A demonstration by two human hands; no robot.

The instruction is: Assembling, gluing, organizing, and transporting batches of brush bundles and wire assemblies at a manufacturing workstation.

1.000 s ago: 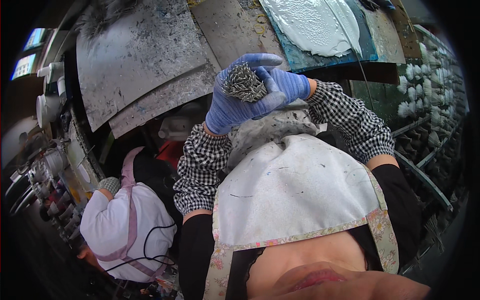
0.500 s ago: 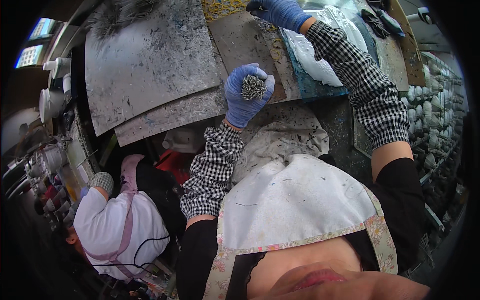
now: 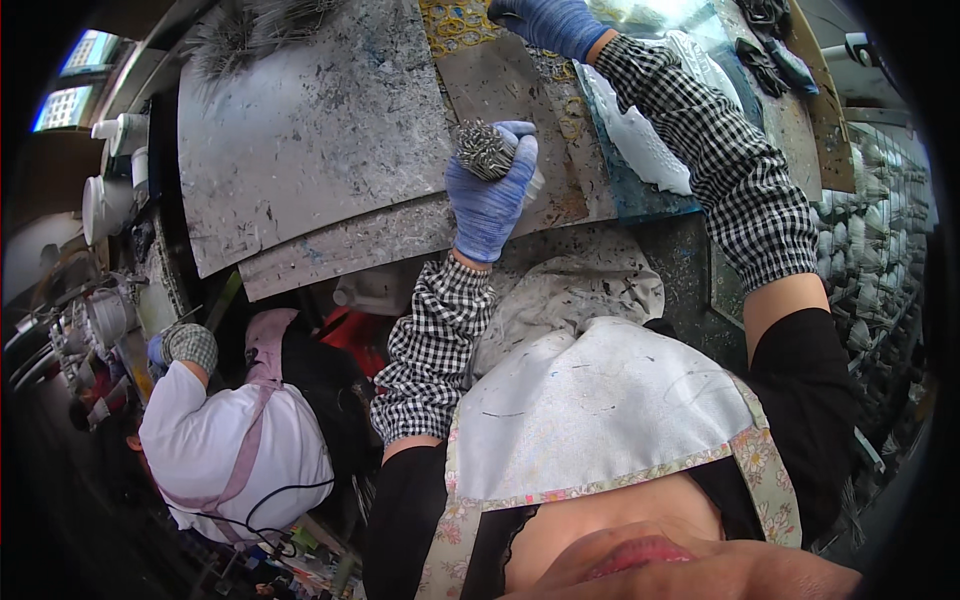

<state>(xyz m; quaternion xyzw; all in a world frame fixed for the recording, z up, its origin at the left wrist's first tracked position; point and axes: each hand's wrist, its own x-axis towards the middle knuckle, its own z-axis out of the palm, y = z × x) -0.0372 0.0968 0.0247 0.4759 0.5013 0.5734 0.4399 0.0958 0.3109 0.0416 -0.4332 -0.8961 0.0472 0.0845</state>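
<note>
My left hand [image 3: 488,205], in a blue knit glove, is closed around a bundle of thin grey-and-white strands [image 3: 485,150]. The cut ends face up, and the rest of the bundle is mostly hidden by the hand. Below it lies the paint-specked work table's brown board [image 3: 510,95]. My right hand [image 3: 560,22], gloved the same way with dark fingertips, reaches to the far edge beside a heap of yellow rings [image 3: 460,28]. The picture's upper edge cuts off part of its fingers, so their grip does not show.
A large grey board [image 3: 310,150] covers the table's left, with loose bristle bundles [image 3: 235,40] behind. White paste [image 3: 640,145] lies on a blue sheet [image 3: 625,190] at right, near dark gloves [image 3: 760,68]. Another person [image 3: 245,450] works at lower left. Racks of bristle bundles [image 3: 865,240] stand right.
My left hand has moved slightly left and up, and the bundle has tilted left within it. My right hand has shifted a little toward the far edge. The view has shifted slightly.
</note>
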